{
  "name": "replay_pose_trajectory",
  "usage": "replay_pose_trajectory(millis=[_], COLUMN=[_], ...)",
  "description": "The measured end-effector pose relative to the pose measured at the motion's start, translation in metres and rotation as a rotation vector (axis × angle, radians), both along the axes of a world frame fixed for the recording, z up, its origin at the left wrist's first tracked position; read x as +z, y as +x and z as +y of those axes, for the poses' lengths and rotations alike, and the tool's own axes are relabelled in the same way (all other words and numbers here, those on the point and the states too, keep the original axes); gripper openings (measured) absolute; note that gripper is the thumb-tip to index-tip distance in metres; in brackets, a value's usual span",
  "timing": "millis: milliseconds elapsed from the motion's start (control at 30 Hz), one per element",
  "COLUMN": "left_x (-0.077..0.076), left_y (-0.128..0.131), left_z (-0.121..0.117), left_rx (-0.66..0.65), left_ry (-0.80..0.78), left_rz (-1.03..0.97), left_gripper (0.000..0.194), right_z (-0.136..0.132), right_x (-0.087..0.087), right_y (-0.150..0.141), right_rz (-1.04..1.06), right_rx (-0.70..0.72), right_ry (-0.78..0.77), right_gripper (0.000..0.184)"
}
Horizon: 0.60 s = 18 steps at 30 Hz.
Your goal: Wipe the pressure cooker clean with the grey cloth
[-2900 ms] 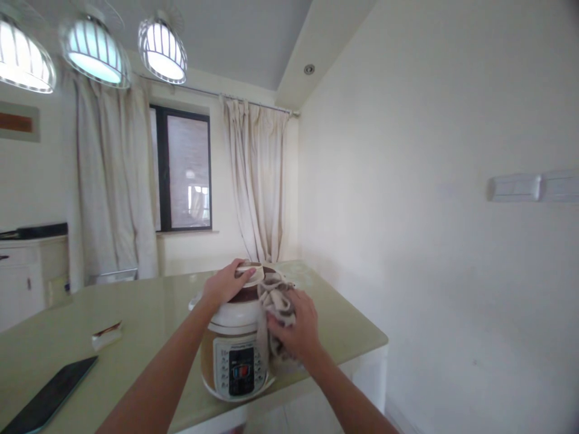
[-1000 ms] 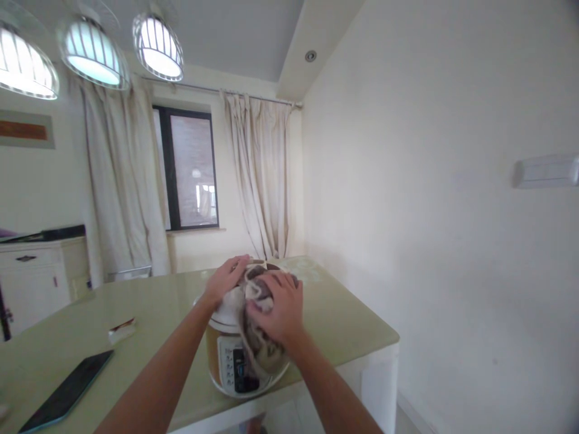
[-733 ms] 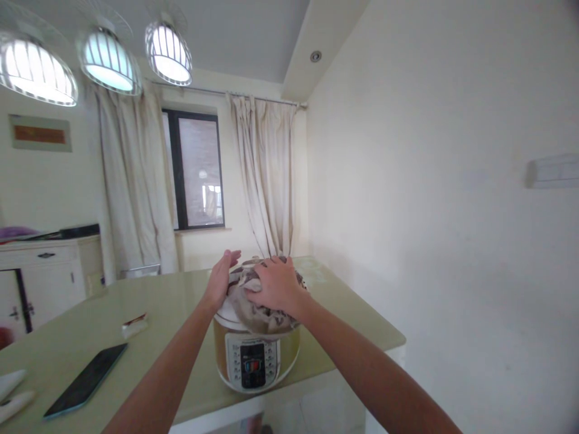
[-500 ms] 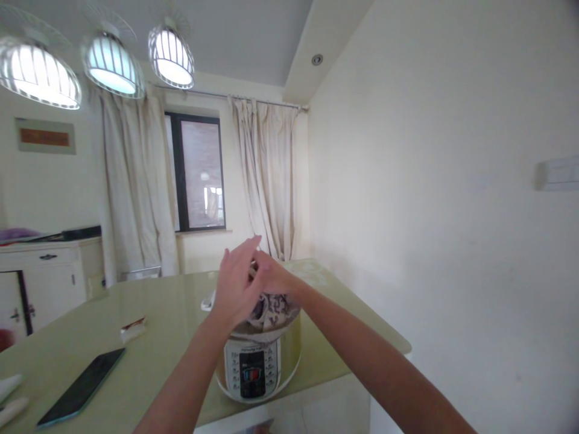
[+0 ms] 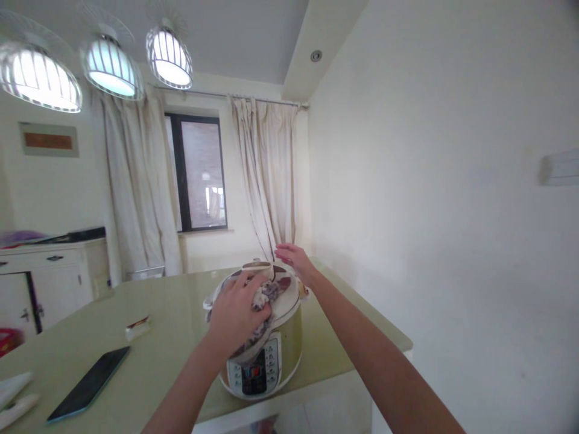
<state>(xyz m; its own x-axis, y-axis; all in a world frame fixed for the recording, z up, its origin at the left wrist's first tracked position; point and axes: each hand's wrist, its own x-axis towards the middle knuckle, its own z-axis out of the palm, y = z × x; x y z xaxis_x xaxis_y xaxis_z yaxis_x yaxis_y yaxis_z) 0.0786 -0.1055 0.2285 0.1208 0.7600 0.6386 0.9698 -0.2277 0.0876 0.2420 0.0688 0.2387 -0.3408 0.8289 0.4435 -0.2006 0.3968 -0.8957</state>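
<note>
An electric pressure cooker [image 5: 290,337] with a control panel on its front stands near the front edge of the table. My left hand [image 5: 239,307] is closed on a patterned cloth [image 5: 266,293], pressing it against the left side of the cooker's lid [image 5: 286,304]. Part of the cloth hangs down over the top of the panel. My right hand [image 5: 294,258] is held above the right rear of the lid, its fingers stretched out to the left with nothing in them. Whether it touches the lid handle [image 5: 257,265] is hard to see, but it looks apart.
The green tabletop [image 5: 172,325] carries a dark phone or tablet [image 5: 90,384], a small packet [image 5: 138,327] and white objects [image 5: 17,395] at the left edge. A wall [image 5: 429,211] rises on the right. Pendant lamps [image 5: 169,57] hang at upper left.
My hands were together over the lid with the cloth; now they are apart. The left has moved the cloth left and toward me, while the right has let go and moved right.
</note>
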Motion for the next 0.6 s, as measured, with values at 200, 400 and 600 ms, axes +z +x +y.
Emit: replay_pose_trajectory(millis=[200,400,600], left_x=[-0.023,0.005,0.017], left_y=[-0.051,-0.115,-0.134], left_z=[-0.002,0.103,0.152], left_rx=[0.160,0.202,0.149], left_ry=[0.080,-0.158,-0.246], left_rz=[-0.197,-0.418,-0.638], left_gripper=[0.042,0.034,0.019], right_z=[-0.016,-0.031,-0.034], right_x=[-0.021,-0.010,-0.002], right_y=[-0.022,-0.020,-0.036], right_rz=[-0.517,-0.697,-0.871], right_rx=[-0.335,-0.409,-0.513], right_ry=[0.298,0.359,0.408], right_gripper=[0.044,0.051,0.075])
